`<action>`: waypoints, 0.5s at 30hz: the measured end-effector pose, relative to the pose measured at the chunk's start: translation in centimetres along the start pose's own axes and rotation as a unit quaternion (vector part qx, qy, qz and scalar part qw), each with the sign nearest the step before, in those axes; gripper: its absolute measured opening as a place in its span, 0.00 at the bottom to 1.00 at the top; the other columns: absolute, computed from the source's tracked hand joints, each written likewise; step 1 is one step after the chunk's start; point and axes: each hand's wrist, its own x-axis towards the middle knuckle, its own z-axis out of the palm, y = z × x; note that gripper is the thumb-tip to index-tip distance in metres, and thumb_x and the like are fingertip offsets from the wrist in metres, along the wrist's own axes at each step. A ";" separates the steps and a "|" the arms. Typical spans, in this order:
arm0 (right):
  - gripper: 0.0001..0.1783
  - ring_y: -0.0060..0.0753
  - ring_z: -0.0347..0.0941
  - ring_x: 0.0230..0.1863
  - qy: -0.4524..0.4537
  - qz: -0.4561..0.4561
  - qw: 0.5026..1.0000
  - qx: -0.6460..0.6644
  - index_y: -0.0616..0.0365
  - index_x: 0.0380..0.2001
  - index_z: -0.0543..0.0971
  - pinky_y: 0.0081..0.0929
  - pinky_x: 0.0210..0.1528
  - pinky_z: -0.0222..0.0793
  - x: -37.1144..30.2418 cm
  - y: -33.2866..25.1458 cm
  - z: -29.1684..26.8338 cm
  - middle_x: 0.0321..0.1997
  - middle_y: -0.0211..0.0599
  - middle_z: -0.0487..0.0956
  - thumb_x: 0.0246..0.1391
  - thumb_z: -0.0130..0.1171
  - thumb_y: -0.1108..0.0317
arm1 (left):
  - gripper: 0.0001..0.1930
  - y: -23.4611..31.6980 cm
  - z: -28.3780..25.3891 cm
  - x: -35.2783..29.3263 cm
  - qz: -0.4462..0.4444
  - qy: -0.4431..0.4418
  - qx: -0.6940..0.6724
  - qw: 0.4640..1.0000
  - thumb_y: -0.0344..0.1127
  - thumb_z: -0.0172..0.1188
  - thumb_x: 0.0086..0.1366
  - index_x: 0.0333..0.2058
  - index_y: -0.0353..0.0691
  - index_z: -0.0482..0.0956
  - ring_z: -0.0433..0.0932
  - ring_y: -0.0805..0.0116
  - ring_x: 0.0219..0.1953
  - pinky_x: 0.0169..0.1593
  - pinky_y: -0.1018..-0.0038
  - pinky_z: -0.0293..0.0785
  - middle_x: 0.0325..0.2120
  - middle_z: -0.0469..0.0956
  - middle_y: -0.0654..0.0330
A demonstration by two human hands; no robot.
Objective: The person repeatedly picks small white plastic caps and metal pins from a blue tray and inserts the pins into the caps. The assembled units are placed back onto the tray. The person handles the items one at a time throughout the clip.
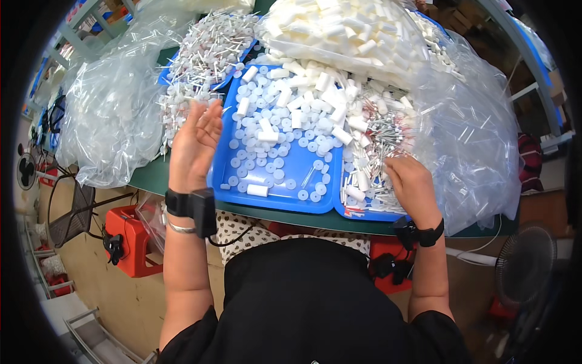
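Your left hand (pixel 195 145) hovers spread; your right hand (pixel 410 180) apparently pinches thin pins (pixel 383 136). They look light, stiff and slippery: grip each mid-shaft.

To your left, a crumpled clear plastic bag (pixel 112 115) overhangs the green table's left edge; another clear plastic bag (pixel 470 139) drapes over its right edge.

A third clear bag packed with white tubes (pixel 345 30) sits at the far edge.

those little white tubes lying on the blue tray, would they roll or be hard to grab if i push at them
Probably they roll: the white tubes are short round cylinders lying on their sides on the smooth blue tray. They look like hollow plastic, so likely light and easily scattered. The flat white discs around them should stay put better.
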 end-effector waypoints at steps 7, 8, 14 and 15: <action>0.12 0.41 0.71 0.36 -0.051 -0.022 0.996 -0.063 0.58 0.34 0.79 0.35 0.39 0.68 0.3 -1.0 1.6 0.30 0.37 0.72 0.44 0.53 0.79 | 0.16 -6.7 2.5 -5.1 0.202 -0.239 0.626 0.715 0.31 0.65 0.59 0.46 0.36 0.78 0.77 0.62 0.45 0.47 0.71 0.72 0.42 0.79 0.57; 0.12 0.41 0.71 0.36 -0.056 -0.021 0.996 -0.072 0.58 0.33 0.79 0.35 0.39 0.67 0.3 -0.9 2.0 0.30 0.37 0.72 0.44 0.53 0.79 | 0.16 -7.4 2.4 -5.2 0.297 -0.231 0.681 0.628 0.28 0.65 0.55 0.44 0.36 0.79 0.74 0.56 0.45 0.49 0.67 0.71 0.39 0.78 0.56; 0.07 0.39 0.70 0.36 -0.087 -0.060 0.988 -0.115 0.57 0.27 0.76 0.35 0.39 0.66 0.7 -0.7 2.5 0.30 0.35 0.70 0.43 0.53 0.79 | 0.13 -9.1 2.0 -5.9 0.282 -0.240 0.704 0.606 0.25 0.64 0.54 0.40 0.34 0.79 0.73 0.53 0.42 0.46 0.64 0.71 0.36 0.75 0.53; 0.06 0.39 0.70 0.35 -0.079 -0.072 0.989 -0.106 0.57 0.26 0.75 0.35 0.38 0.66 0.7 -0.6 2.5 0.29 0.35 0.70 0.42 0.53 0.78 | 0.13 -9.1 2.0 -5.9 0.285 -0.241 0.705 0.604 0.25 0.64 0.54 0.40 0.34 0.79 0.73 0.52 0.41 0.46 0.64 0.72 0.35 0.75 0.53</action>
